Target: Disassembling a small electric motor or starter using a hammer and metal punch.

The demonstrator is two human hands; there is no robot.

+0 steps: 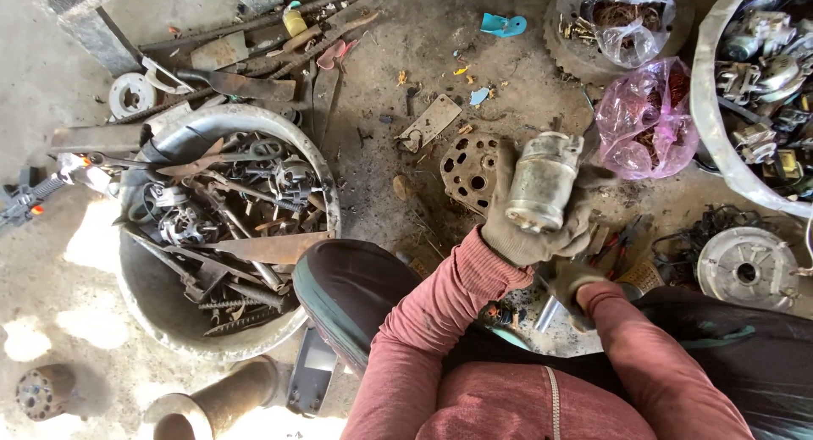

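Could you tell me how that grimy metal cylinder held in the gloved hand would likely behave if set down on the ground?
The metal cylinder looks solid, so probably heavy for its size. Its round body could roll if laid sideways. The left hand grips it through a glove.

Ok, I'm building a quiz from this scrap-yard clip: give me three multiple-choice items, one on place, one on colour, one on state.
1. Where is the basin of scrap metal?
A. to the person's left
B. to their right
C. on their lap

2. What colour are the plastic bags of copper wire?
A. black
B. pink
C. blue

3. The metal cylinder is
A. lying on the floor
B. in the basin
C. held up in the gloved left hand

Answers: 1 A, it sits beyond the left knee. 2 B, both bags look pink. 3 C, the glove wraps its lower end.
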